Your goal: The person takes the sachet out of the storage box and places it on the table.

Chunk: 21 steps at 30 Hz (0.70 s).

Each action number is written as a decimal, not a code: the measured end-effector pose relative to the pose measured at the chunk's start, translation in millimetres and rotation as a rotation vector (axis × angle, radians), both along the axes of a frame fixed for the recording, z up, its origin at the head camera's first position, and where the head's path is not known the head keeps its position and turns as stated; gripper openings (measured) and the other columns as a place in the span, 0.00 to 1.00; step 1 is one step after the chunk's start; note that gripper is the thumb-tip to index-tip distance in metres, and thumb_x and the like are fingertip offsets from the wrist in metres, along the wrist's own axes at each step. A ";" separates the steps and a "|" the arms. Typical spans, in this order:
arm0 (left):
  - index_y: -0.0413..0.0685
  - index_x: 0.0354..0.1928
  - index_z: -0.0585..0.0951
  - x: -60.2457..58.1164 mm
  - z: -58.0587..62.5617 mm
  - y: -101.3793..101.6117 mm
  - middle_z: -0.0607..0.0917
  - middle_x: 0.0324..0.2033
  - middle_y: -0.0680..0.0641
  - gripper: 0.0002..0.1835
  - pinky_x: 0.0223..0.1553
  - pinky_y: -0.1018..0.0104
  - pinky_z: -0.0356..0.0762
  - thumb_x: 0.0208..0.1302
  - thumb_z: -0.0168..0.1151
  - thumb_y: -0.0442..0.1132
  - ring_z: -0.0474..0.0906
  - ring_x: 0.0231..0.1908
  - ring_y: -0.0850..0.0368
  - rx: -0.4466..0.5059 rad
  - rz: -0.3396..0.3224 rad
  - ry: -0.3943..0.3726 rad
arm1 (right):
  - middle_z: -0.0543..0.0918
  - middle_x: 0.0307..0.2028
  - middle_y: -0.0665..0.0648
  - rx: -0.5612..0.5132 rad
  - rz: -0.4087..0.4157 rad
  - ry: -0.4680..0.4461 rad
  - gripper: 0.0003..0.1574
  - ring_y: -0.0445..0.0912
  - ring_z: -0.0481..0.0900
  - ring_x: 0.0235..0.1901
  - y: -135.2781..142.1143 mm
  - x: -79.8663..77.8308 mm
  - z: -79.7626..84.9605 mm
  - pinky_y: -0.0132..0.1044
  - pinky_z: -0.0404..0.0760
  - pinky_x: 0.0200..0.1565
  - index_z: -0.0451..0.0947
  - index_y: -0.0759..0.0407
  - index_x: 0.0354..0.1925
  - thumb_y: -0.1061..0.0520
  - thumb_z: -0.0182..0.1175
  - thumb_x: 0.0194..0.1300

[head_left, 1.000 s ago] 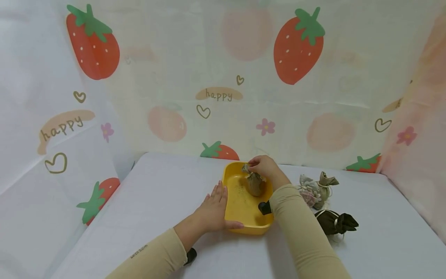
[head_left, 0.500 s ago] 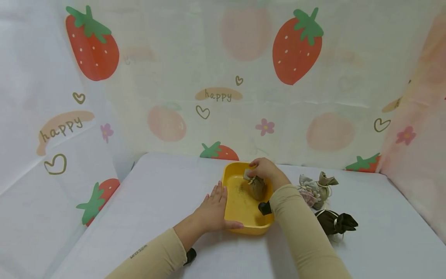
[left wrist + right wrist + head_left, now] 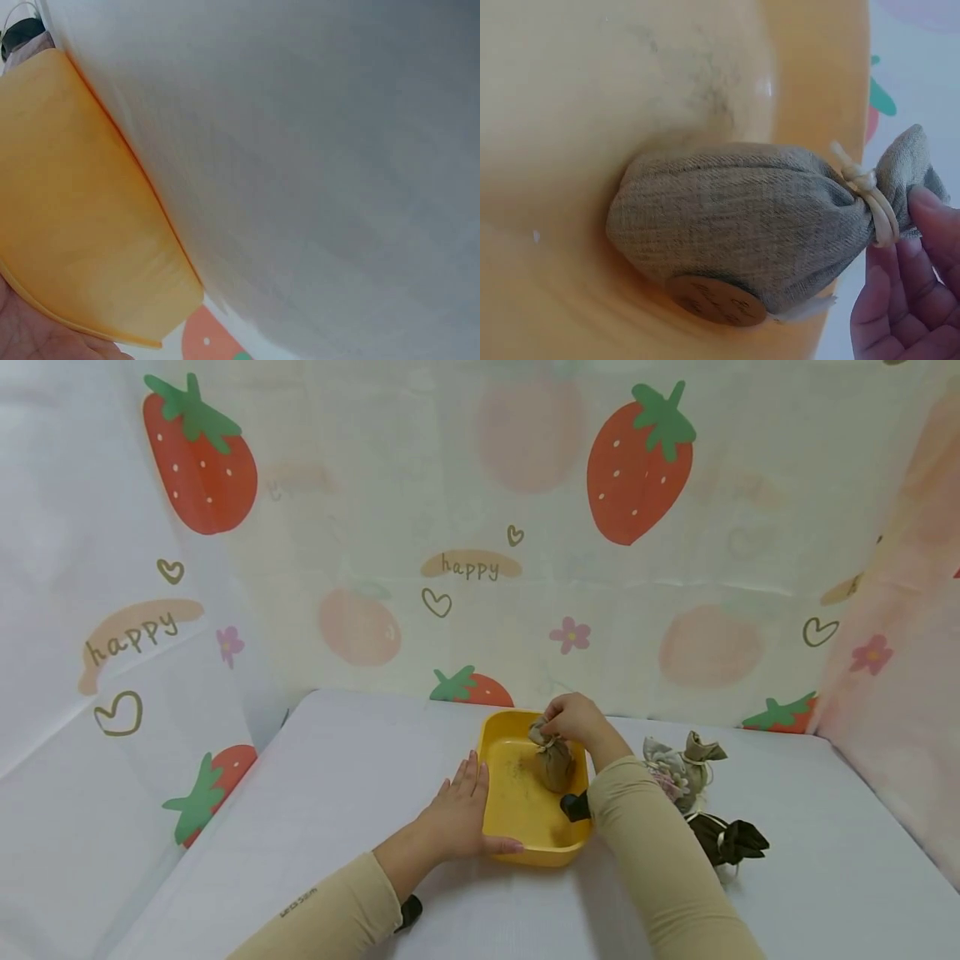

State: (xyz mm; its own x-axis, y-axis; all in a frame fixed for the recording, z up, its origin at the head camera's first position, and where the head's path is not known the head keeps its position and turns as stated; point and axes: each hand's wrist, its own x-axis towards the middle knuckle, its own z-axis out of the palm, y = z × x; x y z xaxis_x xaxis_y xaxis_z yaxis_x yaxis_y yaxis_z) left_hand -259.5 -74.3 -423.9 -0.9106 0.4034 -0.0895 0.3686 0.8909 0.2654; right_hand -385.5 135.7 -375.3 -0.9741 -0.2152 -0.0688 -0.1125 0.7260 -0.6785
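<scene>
A brown cloth pouch (image 3: 555,766), tied with a cream cord, is inside the yellow plastic tray (image 3: 525,831) near its right side. My right hand (image 3: 581,722) pinches the gathered top of this pouch between thumb and fingers. In the right wrist view, a round brown tag (image 3: 716,300) with writing hangs on the pouch (image 3: 735,217). With fingers straight, my left hand (image 3: 457,814) rests against the tray's left wall, its thumb along the near rim. The left wrist view shows the tray's outer wall (image 3: 82,195) with part of the hand (image 3: 45,334) under it.
Right of the tray, partly behind the right sleeve, lie a dark brown pouch (image 3: 731,841), an olive pouch (image 3: 699,764) and a pale floral pouch (image 3: 666,768). A white cloth (image 3: 360,760) covers the table. A strawberry-print curtain (image 3: 480,627) stands behind it.
My right hand has shifted slightly right, its pinch still on the pouch's top. The pouch has moved a little to the right in the tray. My left hand stays put.
</scene>
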 end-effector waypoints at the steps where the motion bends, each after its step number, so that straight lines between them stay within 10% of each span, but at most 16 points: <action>1: 0.37 0.70 0.41 -0.3 -0.4 0.1 0.34 0.70 0.39 0.70 0.65 0.49 0.46 0.36 0.45 0.83 0.34 0.69 0.46 0.001 0.001 0.000 | 0.79 0.34 0.59 -0.003 0.000 0.005 0.06 0.49 0.76 0.33 0.7 0.5 0.8 0.37 0.78 0.34 0.78 0.63 0.32 0.61 0.63 0.56; 21: 0.38 0.70 0.41 -1.6 -1.5 0.9 0.34 0.70 0.40 0.71 0.65 0.49 0.46 0.33 0.43 0.84 0.35 0.69 0.46 -0.007 0.013 -0.008 | 0.78 0.36 0.59 -0.176 -0.106 0.000 0.09 0.48 0.77 0.32 -0.4 11.8 11.5 0.35 0.77 0.35 0.77 0.64 0.39 0.60 0.60 0.60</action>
State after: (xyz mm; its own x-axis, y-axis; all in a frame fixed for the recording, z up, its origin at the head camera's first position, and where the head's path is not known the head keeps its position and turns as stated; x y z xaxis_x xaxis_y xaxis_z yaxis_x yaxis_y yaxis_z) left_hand -261.1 -73.4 -425.4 -0.9151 0.3908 -0.0999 0.3547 0.8975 0.2621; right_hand -373.7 135.2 -363.8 -0.9921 -0.1197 -0.0387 -0.0418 0.6039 -0.7960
